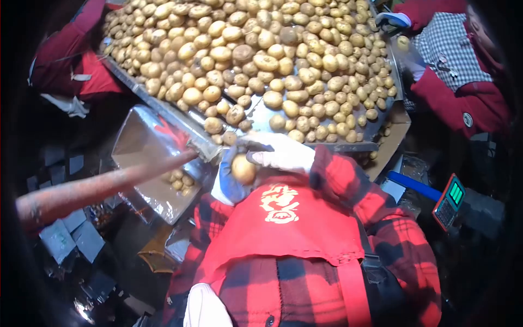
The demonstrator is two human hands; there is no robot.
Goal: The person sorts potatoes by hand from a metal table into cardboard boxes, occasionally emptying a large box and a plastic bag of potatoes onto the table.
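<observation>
A large pile of yellow potatoes [256, 49] covers a tilted metal table [261, 117]. My right hand [280, 153], in a white glove, lies at the table's near edge with its fingers stretched toward the loose potatoes there. Just below it my left hand [226, 185], in a blue glove, cups a single potato [243, 169] against my red apron. To the left hangs an open clear plastic bag [143, 146] with several potatoes [180, 180] inside. Another person's bare arm [98, 188] reaches in from the left and touches the bag's mouth by the table's corner.
A person in red with a checked apron [452, 54] stands at the far right of the table with a potato [403, 42] in hand. Another red-clad person [71, 60] is at the upper left. A scale with a green display [449, 199] sits to the right. Cardboard [389, 147] lies under the table's right end.
</observation>
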